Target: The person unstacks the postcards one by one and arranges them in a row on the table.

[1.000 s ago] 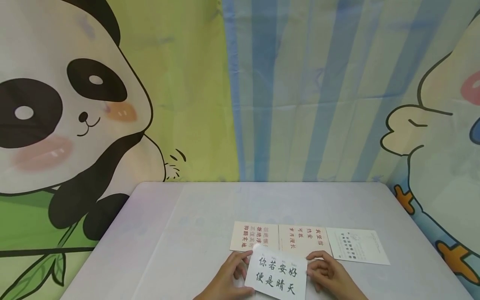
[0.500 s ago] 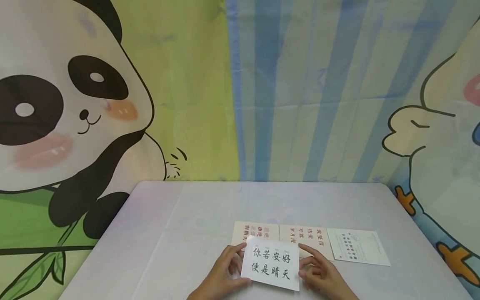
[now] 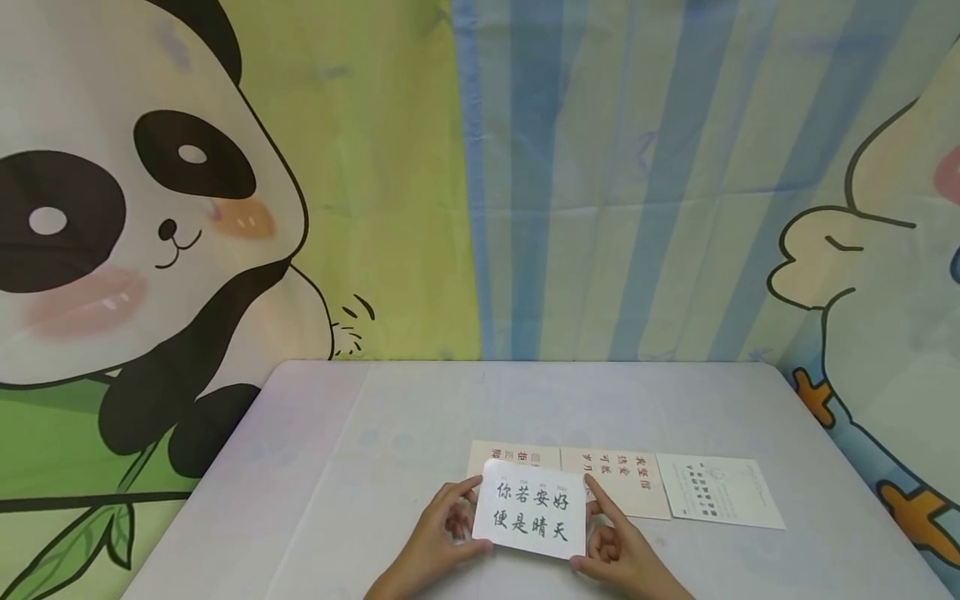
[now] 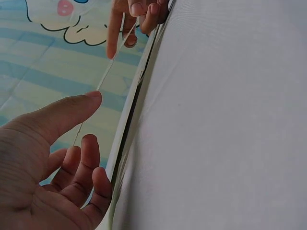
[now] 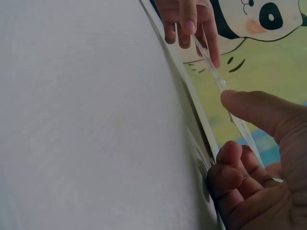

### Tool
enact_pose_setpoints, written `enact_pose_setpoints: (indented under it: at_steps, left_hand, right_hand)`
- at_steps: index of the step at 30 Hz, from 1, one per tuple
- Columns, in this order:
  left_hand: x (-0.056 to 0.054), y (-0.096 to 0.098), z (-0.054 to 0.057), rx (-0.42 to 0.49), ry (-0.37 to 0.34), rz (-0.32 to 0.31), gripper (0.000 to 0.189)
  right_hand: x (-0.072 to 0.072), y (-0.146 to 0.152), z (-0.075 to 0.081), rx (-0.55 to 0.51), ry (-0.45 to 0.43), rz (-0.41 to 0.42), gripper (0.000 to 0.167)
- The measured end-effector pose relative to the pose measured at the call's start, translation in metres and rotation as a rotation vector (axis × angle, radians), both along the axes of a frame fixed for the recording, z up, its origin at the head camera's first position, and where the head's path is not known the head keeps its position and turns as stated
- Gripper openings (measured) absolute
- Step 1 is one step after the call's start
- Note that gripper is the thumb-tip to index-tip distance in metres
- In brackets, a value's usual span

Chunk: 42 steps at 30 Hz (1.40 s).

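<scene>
A white card (image 3: 528,508) with two lines of black Chinese characters is held up between both hands, its lettered face towards me. My left hand (image 3: 435,537) grips its left edge, forefinger at the upper corner and thumb at the lower one. On the other side my right hand (image 3: 630,546) holds the right edge the same way, its remaining fingers curled behind. The wrist views show the card (image 5: 220,82) nearly edge-on, a thin strip running between the two hands.
Behind the held card, three cards lie in a row on the pale table (image 3: 360,500): a red-lettered card (image 3: 543,457), partly covered in the head view, another red-lettered card (image 3: 630,487), and a white card with small dark print (image 3: 723,492). A cartoon-printed curtain (image 3: 390,183) hangs behind.
The held card has risen and shifted left with both hands. My right forefinger has straightened to the top corner, and my right thumb now sits at the lower corner. The three lying cards have stayed put.
</scene>
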<state>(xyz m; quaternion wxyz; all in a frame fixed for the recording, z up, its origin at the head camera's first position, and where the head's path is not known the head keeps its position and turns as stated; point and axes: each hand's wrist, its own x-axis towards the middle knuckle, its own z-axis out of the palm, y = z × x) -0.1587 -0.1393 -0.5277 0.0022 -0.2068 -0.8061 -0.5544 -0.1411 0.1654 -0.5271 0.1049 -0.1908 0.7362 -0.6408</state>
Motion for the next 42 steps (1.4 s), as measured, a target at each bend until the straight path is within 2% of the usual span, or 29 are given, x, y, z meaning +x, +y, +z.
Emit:
enact_pose_setpoints:
  at_steps: [12, 19, 26, 36, 39, 42]
  left_hand:
    - [-0.006, -0.018, 0.004, 0.001, 0.006, 0.052, 0.075]
    - [-0.013, -0.031, 0.011, -0.044, -0.031, 0.084, 0.072]
    - [-0.015, -0.045, 0.011, -0.071, -0.057, 0.107, 0.072]
    - [-0.016, -0.06, 0.015, -0.089, -0.072, 0.141, 0.072]
    - [-0.017, -0.062, 0.017, -0.103, -0.082, 0.169, 0.072]
    - [-0.018, -0.066, 0.017, -0.106, -0.091, 0.195, 0.071]
  right_hand:
    - [-0.003, -0.025, 0.0, 0.049, -0.006, -0.043, 0.105]
    - [-0.008, -0.037, 0.001, -0.015, 0.127, -0.047, 0.095]
    - [-0.011, -0.052, 0.006, -0.008, 0.008, -0.112, 0.088]
    - [-0.018, -0.069, 0.005, -0.058, 0.083, -0.14, 0.076]
    - [-0.02, -0.074, 0.005, -0.047, 0.081, -0.163, 0.071]
    - [-0.023, -0.08, 0.005, -0.041, 0.043, -0.19, 0.067]
